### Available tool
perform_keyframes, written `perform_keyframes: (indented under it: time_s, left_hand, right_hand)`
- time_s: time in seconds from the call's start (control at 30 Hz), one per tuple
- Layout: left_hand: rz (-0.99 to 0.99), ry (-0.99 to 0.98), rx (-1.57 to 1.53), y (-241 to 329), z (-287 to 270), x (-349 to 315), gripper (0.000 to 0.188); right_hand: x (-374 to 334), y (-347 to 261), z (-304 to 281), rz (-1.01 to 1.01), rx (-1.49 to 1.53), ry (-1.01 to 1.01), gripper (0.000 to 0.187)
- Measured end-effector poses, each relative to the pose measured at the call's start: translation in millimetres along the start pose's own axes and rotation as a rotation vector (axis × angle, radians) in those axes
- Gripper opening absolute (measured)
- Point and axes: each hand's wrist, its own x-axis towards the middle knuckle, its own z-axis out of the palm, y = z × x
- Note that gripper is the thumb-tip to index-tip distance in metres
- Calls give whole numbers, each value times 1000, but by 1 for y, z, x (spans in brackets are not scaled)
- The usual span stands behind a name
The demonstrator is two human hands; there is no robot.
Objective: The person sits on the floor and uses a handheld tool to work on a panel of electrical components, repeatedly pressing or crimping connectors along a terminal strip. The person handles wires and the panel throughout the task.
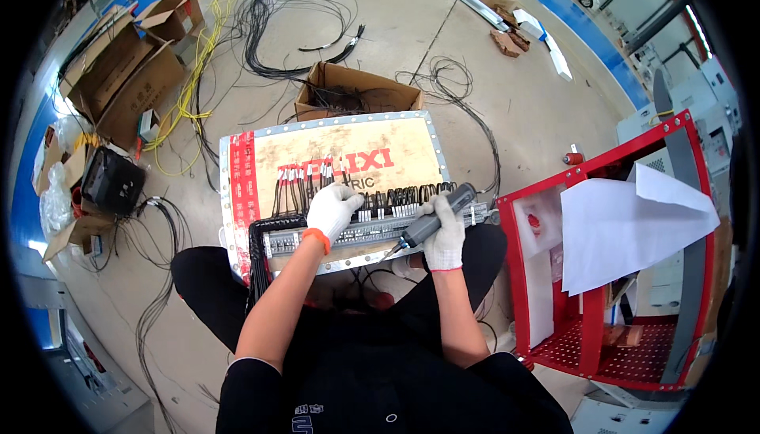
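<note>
My left hand, in a white glove with an orange cuff, is closed at the row of black wires, its fingertips pinching a wire among them. Gripped in my gloved right hand is a grey power screwdriver, its thin bit pointing down and left. The grey terminal strip lies below both hands. Black wires with white sleeves stand up left of my left hand, while looped black wires run along the strip between my hands. A thick black wire bundle bends down at the left end.
Under the work is a crate lid with a metal rim, across my lap. A cardboard box stands beyond it. To the right is a red metal frame with white paper draped over it. Black cables and cartons lie about the floor.
</note>
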Motion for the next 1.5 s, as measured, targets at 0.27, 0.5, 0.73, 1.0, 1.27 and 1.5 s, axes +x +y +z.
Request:
perform_keyframes:
  time_s: [0.27,0.5,0.73,1.0,1.27,1.5]
  left_hand:
    - [-108,-9,-129,-8,-10,6,31]
    - [-89,157,88,2,-9,21,34]
    - [-79,286,487,15,13,32,32]
    - [169,337,167,9,2,22,23]
    - [-161,-97,-589,22,-27,20,27]
    - [-409,-377,-885,30,-52,4,42]
  right_hand:
    - [4,21,2,-107,-183,-43,18]
    - [0,16,7,-111,-218,-5,18]
    - [3,19,2,-131,-238,-38,19]
    - [4,19,-2,-123,-272,-39,20]
    - [5,20,-7,-133,-303,-29,23]
    - [2,20,-1,-127,-289,-43,24]
